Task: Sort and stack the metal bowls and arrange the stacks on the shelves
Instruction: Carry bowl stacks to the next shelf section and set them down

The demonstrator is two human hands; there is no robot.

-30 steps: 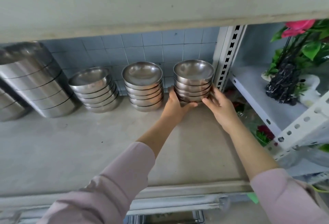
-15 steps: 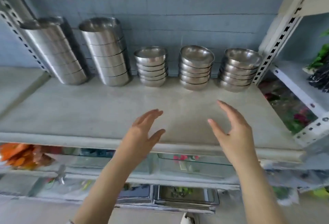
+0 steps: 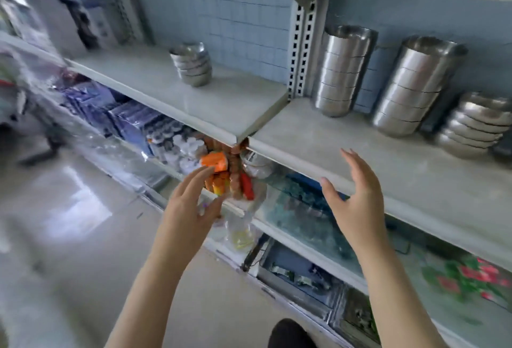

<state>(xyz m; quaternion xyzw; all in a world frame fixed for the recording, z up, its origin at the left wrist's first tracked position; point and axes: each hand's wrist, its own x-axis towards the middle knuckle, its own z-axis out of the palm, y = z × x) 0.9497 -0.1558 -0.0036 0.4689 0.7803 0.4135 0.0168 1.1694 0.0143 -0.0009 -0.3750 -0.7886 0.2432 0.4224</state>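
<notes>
Steel bowl stacks [image 3: 415, 84] found shelved upper right, lone stack [image 3: 192, 64] upper centre. Left hand [image 3: 188, 209], right hand [image 3: 360, 209] empty, fingers [image 3: 354, 165] spread. Judged nearly finished.

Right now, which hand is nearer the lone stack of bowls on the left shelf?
Left. The left hand hovers in front of and below the stack of bowls; the right hand is farther right, at the front edge of the next shelf.

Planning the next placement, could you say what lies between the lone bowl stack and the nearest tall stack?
In the head view: bare shelf and the perforated upright post, nothing else.
</notes>
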